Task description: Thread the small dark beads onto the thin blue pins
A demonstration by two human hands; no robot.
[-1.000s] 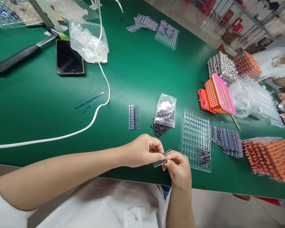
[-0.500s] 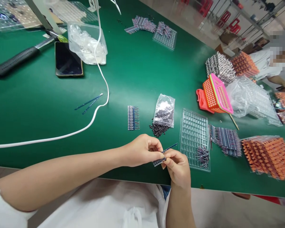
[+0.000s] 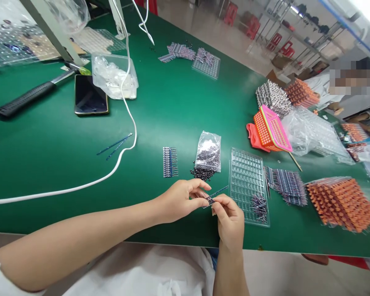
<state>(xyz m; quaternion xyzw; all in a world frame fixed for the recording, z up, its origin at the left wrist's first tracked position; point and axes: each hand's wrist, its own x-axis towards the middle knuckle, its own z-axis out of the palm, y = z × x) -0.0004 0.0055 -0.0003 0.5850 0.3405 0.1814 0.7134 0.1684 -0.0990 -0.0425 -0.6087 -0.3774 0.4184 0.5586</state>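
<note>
My left hand (image 3: pixel 185 200) is curled round a small dark strip of parts (image 3: pixel 209 200) at the front of the table. Thumb and fingertips of my right hand (image 3: pixel 230 216) pinch the strip's right end; fingers partly hide it. Just beyond the fingertips shows a thin blue strip (image 3: pixel 220 190); whether it touches them I cannot tell. Small black beads (image 3: pixel 203 174) lie in a heap spilling from a clear bag (image 3: pixel 208 152). Left of them sits a row of blue-and-silver parts with wire legs (image 3: pixel 170 162). Right of my hands, a clear moulded tray (image 3: pixel 246 174) carries loose legged parts (image 3: pixel 259 207).
Stacked legged parts (image 3: pixel 286 186) and orange pieces (image 3: pixel 342 203) stand at right, with a pink-orange basket (image 3: pixel 271 127) behind. A white cable (image 3: pixel 111 174) crosses the left side, near two thin blue strips (image 3: pixel 114 144), a phone (image 3: pixel 91 94) and a hammer (image 3: pixel 26 98). A co-worker sits far right.
The camera view has shifted, so the table items sit lower and slightly left. My left fingers have spread a little; the strip in my hands has tilted and is more covered.
</note>
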